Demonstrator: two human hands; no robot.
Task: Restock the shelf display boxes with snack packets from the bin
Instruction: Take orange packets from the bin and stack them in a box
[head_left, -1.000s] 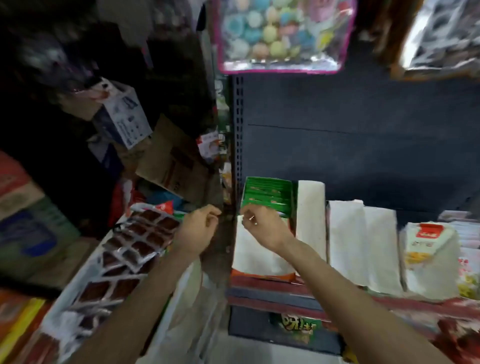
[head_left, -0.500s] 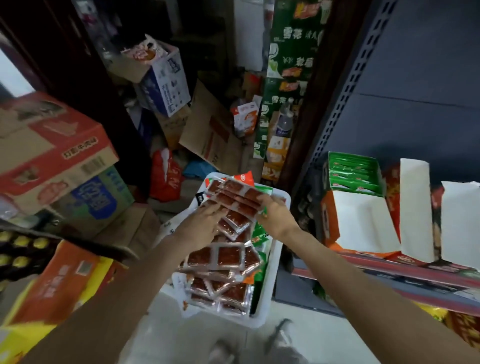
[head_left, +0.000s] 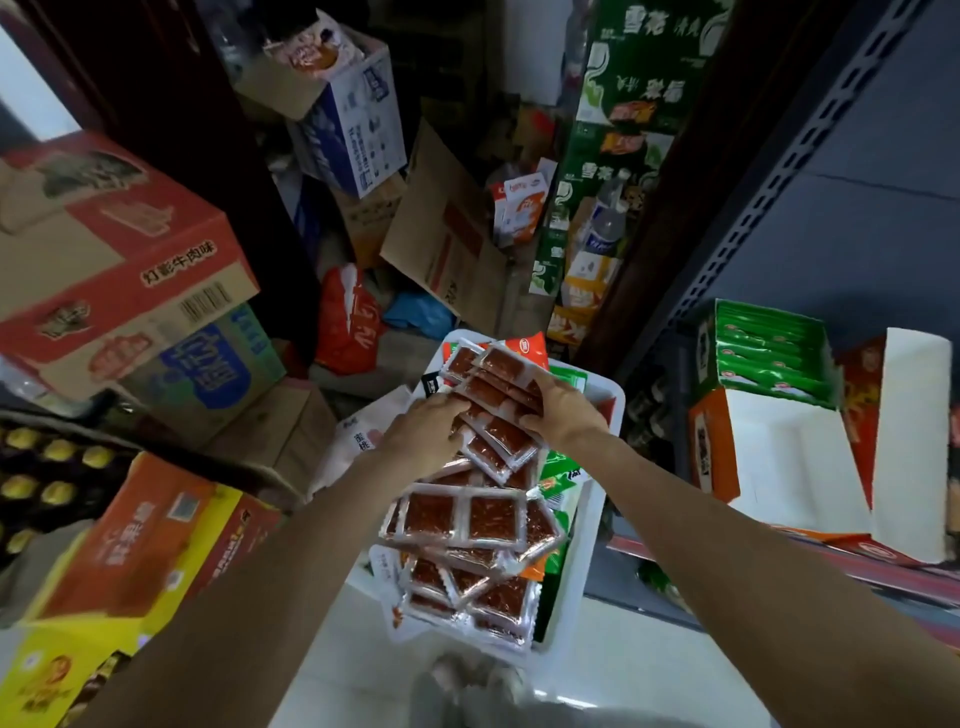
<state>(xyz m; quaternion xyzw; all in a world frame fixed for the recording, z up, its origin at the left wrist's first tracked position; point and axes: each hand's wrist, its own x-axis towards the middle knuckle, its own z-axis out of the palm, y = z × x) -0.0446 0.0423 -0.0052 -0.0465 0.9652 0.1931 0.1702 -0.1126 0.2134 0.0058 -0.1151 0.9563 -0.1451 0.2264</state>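
At the bottom of the frame the pale floor (head_left: 332, 670) lies bare around my feet, the only open room. Just above it sits the white bin (head_left: 582, 566), its rim free on the right and crowded on the left by an orange and yellow carton (head_left: 130, 545). The bin is heaped with clear snack packets (head_left: 462, 519) showing dark red squares, with green and orange packs underneath.

Both my forearms reach in from the lower corners and meet over the far end of the bin. My left hand (head_left: 421, 431) lies knuckles up, fingers curled onto a strip of packets (head_left: 498, 410). My right hand (head_left: 561, 410) grips the same strip from the other side, fingers clamped over its edge.

At the right of the frame the shelf (head_left: 779, 551) carries an orange display box (head_left: 737, 447) with a white flap, and a green box (head_left: 769, 353) behind it. Cardboard cartons (head_left: 119, 260) crowd the upper left.
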